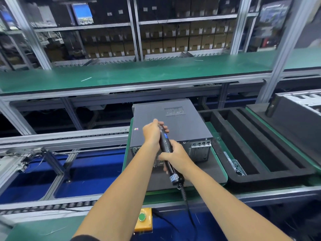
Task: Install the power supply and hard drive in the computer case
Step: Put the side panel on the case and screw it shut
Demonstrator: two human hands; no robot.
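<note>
Left hand (153, 132): curled around the front end of the electric screwdriver (167, 150).
Right hand (174, 156): gripped the screwdriver's black barrel lower down, cable trailing below.
Computer case (171, 126): closed, lying flat on a dark mat just beyond both hands.
Foam tray (258, 150): right of the case.

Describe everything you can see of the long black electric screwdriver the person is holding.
The long black electric screwdriver is a slim, cylindrical tool, seemingly plastic, with a small blue lit display near its far end and a pale label near its cable end. It lies tilted, far end toward the dark grey metal computer case, cable end toward the person. A black coiled cable hangs from that near end. The left hand grips the far end; the right hand wraps the middle. Its bit is hidden.
</note>
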